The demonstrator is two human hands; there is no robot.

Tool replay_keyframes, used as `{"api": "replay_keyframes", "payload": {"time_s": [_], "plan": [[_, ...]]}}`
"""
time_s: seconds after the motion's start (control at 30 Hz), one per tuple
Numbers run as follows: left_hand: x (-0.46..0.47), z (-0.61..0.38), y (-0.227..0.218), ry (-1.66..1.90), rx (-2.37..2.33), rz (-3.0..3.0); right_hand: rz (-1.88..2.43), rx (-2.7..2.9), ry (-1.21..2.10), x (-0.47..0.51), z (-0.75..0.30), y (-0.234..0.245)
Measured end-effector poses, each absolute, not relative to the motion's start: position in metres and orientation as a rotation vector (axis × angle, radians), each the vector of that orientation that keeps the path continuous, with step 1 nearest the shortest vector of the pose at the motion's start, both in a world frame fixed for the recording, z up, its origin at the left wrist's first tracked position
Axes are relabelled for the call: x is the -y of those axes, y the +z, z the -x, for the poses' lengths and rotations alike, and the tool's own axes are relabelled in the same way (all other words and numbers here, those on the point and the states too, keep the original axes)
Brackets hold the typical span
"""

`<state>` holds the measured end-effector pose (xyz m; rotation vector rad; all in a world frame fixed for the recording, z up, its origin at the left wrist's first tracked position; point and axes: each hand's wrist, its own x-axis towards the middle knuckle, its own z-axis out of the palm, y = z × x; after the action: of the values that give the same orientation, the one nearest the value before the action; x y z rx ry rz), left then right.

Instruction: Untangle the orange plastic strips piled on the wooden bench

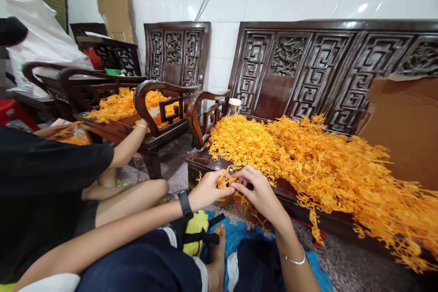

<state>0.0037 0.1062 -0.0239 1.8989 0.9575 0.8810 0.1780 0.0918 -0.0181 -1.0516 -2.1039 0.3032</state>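
Holds an orange sprig between left hand and right hand, both clamped on and partly hiding it, near an orange heap cut off at right.

Fingers partly hide orange strands near the front edge of a bench, its heap running out of view at right.
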Motion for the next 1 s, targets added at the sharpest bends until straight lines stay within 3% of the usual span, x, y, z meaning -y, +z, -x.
{"api": "replay_keyframes", "payload": {"time_s": [0.33, 1.0], "plan": [[-0.098, -0.002, -0.007, 0.699, -0.783, -1.942, 0.865, 1.679, 0.438, -0.073, -0.189, -0.011], [-0.058, -0.006, 0.03, 0.664, -0.413, -2.172, 0.737, 1.244, 0.177, -0.018, -0.179, -0.004]]}}
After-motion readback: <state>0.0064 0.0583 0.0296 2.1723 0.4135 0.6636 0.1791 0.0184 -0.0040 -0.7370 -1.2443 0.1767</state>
